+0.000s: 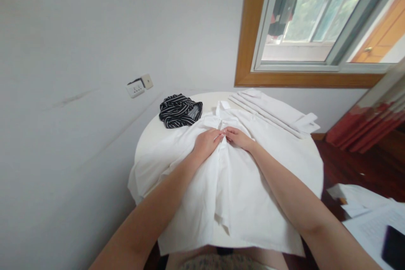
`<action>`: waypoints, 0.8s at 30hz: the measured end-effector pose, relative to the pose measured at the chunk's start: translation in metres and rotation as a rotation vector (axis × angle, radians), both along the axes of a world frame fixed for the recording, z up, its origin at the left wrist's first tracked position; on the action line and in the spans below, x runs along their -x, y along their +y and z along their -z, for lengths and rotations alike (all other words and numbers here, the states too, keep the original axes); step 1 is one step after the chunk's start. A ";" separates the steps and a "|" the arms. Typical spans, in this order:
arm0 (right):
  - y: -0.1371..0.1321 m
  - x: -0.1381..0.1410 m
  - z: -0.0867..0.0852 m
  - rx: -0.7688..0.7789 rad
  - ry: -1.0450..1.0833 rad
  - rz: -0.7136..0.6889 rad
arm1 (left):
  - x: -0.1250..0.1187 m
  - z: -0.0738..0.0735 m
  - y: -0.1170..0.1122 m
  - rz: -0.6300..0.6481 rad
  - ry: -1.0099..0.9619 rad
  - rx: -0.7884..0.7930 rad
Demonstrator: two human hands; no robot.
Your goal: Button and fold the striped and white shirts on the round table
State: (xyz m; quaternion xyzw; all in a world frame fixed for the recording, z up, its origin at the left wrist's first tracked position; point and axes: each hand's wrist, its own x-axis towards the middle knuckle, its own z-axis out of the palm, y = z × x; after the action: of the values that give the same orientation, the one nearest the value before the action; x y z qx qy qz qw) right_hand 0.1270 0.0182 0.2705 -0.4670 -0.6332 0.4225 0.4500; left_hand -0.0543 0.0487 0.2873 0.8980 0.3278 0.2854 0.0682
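A white shirt (249, 194) lies spread over a round white table (146, 138), its collar toward the wall and its hem hanging at the near edge. My left hand (207, 142) and my right hand (237, 137) meet at the upper part of its front placket. The fingers of both are closed, pinching the shirt's front edges together. Any button between the fingertips is hidden. Below the hands, the two front panels run side by side, with a loose flap near the hem.
A crumpled black-and-white striped cloth (179, 112) sits at the table's back left. Folded white garments (275, 112) are stacked at the back right. The wall with a socket (136, 88) borders the left. Papers (373, 223) and a dark object (394, 247) lie low at the right.
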 end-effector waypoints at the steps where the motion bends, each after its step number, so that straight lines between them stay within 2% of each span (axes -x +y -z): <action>1: 0.000 -0.001 0.000 -0.008 -0.006 -0.003 | 0.000 -0.001 -0.001 -0.006 0.013 -0.010; 8: -0.003 -0.008 -0.005 -0.012 0.060 -0.082 | 0.001 -0.008 -0.006 -0.050 0.085 -0.051; 13: -0.008 -0.007 -0.010 0.040 0.025 -0.109 | -0.001 -0.006 -0.005 -0.085 0.147 -0.083; 17: -0.006 -0.007 -0.007 0.061 -0.014 -0.085 | 0.000 -0.004 0.000 -0.046 0.088 -0.047; 24: -0.006 -0.008 -0.007 0.066 0.039 -0.107 | 0.002 -0.004 0.002 -0.018 0.010 0.012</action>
State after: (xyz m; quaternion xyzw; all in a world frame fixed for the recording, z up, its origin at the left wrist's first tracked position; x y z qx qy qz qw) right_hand 0.1355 0.0125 0.2774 -0.4385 -0.6341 0.4758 0.4233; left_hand -0.0561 0.0504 0.2912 0.8960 0.3379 0.2796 0.0693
